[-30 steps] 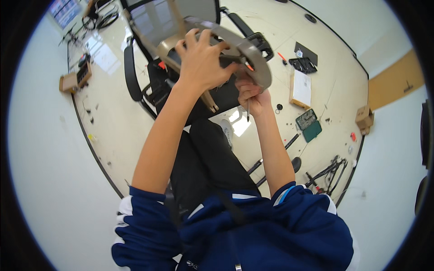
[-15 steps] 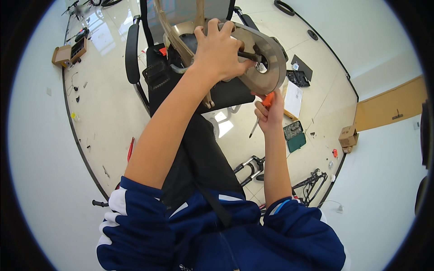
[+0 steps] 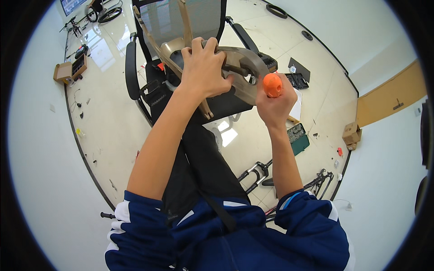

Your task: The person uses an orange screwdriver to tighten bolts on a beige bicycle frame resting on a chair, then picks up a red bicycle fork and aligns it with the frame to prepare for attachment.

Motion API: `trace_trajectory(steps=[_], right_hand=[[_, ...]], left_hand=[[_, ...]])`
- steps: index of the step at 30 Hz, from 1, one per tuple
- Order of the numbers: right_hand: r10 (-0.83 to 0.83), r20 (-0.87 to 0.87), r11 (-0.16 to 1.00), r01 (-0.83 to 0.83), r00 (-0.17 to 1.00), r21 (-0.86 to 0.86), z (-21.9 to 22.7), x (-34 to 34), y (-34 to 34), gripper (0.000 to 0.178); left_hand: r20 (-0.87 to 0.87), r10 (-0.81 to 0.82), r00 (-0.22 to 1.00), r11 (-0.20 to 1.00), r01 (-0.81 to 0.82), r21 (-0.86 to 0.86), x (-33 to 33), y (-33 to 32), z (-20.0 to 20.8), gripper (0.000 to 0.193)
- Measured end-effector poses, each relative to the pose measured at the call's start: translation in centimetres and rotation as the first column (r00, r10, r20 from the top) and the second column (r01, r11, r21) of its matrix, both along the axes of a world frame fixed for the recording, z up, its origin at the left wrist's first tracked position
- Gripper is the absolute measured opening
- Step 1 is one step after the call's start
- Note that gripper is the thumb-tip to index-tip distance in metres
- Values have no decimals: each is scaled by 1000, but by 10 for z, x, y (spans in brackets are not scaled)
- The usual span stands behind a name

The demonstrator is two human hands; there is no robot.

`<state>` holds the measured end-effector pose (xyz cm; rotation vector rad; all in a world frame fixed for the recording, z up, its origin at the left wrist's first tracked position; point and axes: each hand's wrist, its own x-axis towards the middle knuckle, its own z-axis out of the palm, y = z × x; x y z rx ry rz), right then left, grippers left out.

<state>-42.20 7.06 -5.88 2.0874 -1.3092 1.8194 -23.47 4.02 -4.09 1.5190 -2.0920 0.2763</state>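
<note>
Under the left hand (image 3: pixel 203 71): taupe frame (image 3: pixel 256 62), gripped | right hand (image 3: pixel 276 104): fist round orange tool handle (image 3: pixel 272 85), beside the frame | below both hands: black trousers (image 3: pixel 205 158) (small print, unreadable)

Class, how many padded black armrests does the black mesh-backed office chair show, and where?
2: one padded black armrest at picture left; a second armrest toward the upper right, beyond the left hand.

Shaft of orange-handled tool (image 3: pixel 272 84) hidden behind right grip (image 3: pixel 276 107), chair back (image 3: pixel 205 21) cut off at top
</note>
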Motion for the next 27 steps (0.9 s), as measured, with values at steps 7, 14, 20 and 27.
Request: trace_trajectory(steps=[7, 14, 20, 27], right_hand=[[-3, 27, 993, 6, 1000, -120, -33, 21, 17, 28], [-22, -10, 995, 23, 1000, 93, -43, 3, 46, 52], [-38, 12, 989, 36, 999, 142, -53, -12, 53, 56], [48, 85, 953, -71, 995, 294, -97, 0, 40, 53]], left_hand=[[-33, -8, 999, 1000, 8, -7, 2, 0, -1, 40], [-36, -19, 999, 1000, 19, 9, 10, 0, -1, 30], [-45, -25, 999, 999, 24, -23, 7, 1, -1, 23], [-57, -20, 998, 1000, 19, -10, 10, 3, 0, 22]])
